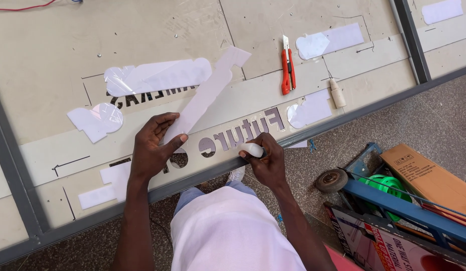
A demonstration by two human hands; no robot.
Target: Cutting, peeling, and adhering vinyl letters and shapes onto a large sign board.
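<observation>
A big beige panel (52,60) with cut-out letter shapes lies flat before me, framed in grey metal. My left hand (152,145) presses the near end of a long white acrylic strip (203,98) down over the cut-out letters (243,133). My right hand (265,158) is closed around a small white bottle (251,149), its tip at the panel's near edge beside the letters.
An orange utility knife (287,68) and a small white tube (337,93) lie on the panel at right. Several white backing pieces (157,75) are scattered about. A blue hand trolley (393,198), green coil and cardboard box (428,178) stand on the floor at right.
</observation>
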